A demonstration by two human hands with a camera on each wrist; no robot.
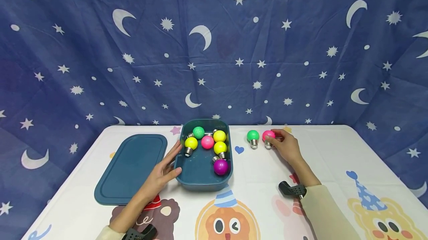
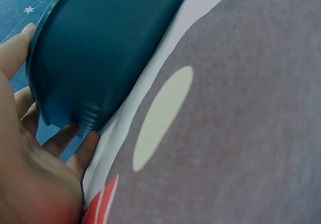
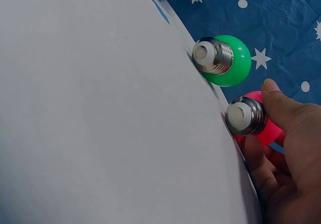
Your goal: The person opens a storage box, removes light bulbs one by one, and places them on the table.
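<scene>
My right hand [image 1: 287, 145] pinches a pink light bulb [image 1: 268, 135] between thumb and fingers, at the right of the table. Its silver screw base faces the camera in the right wrist view, low by the white cloth. Just left of it lies a green light bulb [image 1: 253, 135], base toward me. My left hand [image 1: 162, 175] rests against the left side of a dark blue bin [image 1: 204, 187], fingers spread along its rim and outer wall. Inside the bin are several bulbs, among them a purple bulb [image 1: 221, 166], a pink bulb [image 1: 207, 142] and a textured green bulb [image 1: 198, 132].
A flat dark blue lid [image 1: 130, 169] lies on the table left of the bin, beside my left forearm. White cloth with cartoon prints [image 1: 227, 217] covers the table. Behind the table's back edge hangs a blue curtain [image 1: 214, 65] with moons and stars.
</scene>
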